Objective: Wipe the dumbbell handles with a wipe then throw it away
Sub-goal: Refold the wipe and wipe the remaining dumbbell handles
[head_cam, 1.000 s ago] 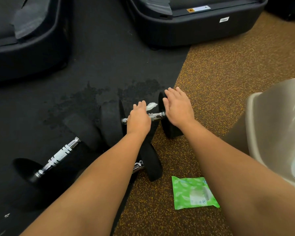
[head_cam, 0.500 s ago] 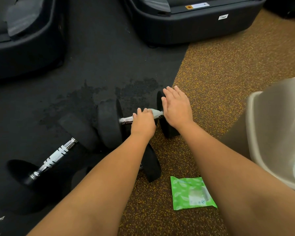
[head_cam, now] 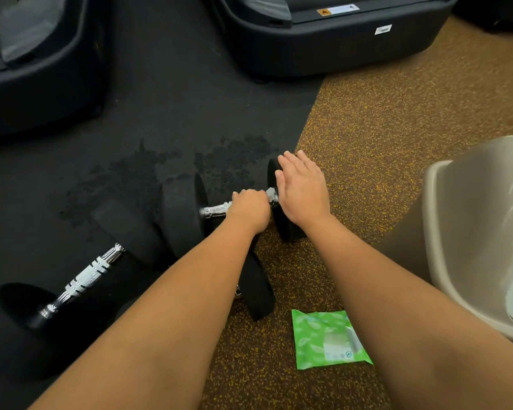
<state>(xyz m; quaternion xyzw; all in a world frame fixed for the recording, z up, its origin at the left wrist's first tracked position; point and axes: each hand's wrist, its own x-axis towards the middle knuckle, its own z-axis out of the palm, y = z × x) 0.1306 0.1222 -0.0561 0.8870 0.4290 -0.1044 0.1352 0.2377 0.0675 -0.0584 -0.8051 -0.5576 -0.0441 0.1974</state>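
A black dumbbell (head_cam: 184, 214) with a chrome handle (head_cam: 216, 209) lies on the floor in the middle. My left hand (head_cam: 249, 211) grips that handle with a white wipe (head_cam: 270, 192), of which only a small bit shows past the knuckles. My right hand (head_cam: 304, 190) rests flat, fingers straight, on the dumbbell's right weight plate (head_cam: 282, 229). A second dumbbell lies at the lower left, its chrome handle (head_cam: 86, 278) bare. A third dumbbell (head_cam: 258, 291) lies mostly hidden under my left forearm.
A green pack of wipes (head_cam: 329, 338) lies on the speckled brown floor near my right forearm. A beige waste bin (head_cam: 471, 232) with a clear liner stands at the right. Black machine bases sit at the top left (head_cam: 42, 75) and top centre (head_cam: 338, 45).
My left hand has slid to the right along the handle with the wipe and closed round it. My right hand has stayed on the weight plate.
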